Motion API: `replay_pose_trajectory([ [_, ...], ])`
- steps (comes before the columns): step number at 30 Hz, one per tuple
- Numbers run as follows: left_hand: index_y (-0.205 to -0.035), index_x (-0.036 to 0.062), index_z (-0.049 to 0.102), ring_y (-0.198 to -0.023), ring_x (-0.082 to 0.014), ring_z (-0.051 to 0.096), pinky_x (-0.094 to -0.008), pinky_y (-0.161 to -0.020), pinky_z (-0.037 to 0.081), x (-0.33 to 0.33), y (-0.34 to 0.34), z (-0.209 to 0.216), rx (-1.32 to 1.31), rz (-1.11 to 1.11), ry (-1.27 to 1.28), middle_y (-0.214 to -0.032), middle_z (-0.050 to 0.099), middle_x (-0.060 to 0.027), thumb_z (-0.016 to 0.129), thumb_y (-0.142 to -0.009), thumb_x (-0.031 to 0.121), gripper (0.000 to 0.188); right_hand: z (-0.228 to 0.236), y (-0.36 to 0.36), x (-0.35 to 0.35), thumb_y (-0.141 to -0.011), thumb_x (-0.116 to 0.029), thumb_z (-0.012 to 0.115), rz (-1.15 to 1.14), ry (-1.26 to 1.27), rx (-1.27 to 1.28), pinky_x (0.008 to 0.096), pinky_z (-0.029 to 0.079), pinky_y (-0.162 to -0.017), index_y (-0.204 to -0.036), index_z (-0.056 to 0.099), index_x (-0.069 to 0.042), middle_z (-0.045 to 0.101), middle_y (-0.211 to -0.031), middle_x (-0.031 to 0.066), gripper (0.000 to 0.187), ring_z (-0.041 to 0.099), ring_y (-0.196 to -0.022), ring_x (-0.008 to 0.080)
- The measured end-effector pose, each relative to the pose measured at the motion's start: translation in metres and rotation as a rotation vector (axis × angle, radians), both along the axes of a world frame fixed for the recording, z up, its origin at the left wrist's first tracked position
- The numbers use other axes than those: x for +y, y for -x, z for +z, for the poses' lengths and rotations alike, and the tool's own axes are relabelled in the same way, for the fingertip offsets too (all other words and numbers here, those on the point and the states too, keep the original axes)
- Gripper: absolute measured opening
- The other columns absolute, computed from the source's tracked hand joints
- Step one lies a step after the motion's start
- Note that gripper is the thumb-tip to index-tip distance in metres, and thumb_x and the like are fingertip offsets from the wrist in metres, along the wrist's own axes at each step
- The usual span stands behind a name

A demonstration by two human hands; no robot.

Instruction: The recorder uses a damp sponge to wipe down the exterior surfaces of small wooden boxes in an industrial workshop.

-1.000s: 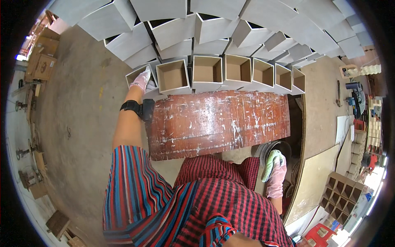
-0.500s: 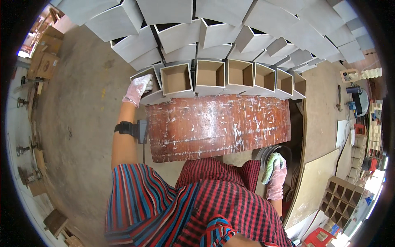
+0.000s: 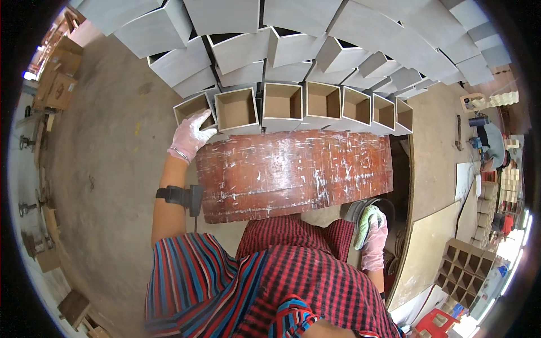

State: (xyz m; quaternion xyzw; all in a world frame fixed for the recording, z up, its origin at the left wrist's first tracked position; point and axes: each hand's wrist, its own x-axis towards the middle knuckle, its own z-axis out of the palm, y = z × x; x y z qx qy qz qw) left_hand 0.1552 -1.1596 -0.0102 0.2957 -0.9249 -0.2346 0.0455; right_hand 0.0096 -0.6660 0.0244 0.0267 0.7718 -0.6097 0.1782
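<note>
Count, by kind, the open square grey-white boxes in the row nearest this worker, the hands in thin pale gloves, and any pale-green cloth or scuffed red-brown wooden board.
Open boxes, nearest row: 7
Gloved hands, left hand and right hand: 2
Pale-green cloth: 1
Red-brown board: 1
Total: 11

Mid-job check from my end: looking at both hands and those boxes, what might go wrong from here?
The left hand is at the leftmost front box, close beside the next box; a sideways tug might knock the two together and mark their pale sides.

The grey boxes behind sit at uneven angles, so a bump could perhaps shift them.

The right hand holds a green-and-white cloth near the bucket; if its grip loosened, the cloth might drop.
</note>
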Motion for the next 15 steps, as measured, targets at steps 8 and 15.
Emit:
replay_pose_trajectory([
  [8,-0.118,0.0113,0.053,-0.123,-0.0288,0.035,-0.0457,-0.105,0.022,0.029,0.010,-0.007,-0.074,-0.140,0.282,-0.125,0.047,-0.0109,0.068,-0.069,0.032,0.055,0.005,-0.002,0.000,-0.088,-0.012,0.052,-0.004,0.004,0.017,0.0233,0.042,-0.078,-0.103,0.055,-0.002,0.057,-0.096,0.0027,0.019,0.052,-0.085,0.0096],
  [15,-0.117,0.0095,0.054,-0.122,-0.0294,0.037,-0.0462,-0.105,0.020,0.040,0.028,-0.014,-0.069,-0.203,0.289,-0.122,0.050,-0.0119,0.067,-0.070,0.032,0.054,0.004,-0.007,0.010,-0.089,-0.012,0.051,-0.017,0.004,0.025,0.0238,0.043,-0.079,-0.107,0.054,-0.002,0.058,-0.097,0.0035,0.021,0.053,-0.087,0.0105],
])
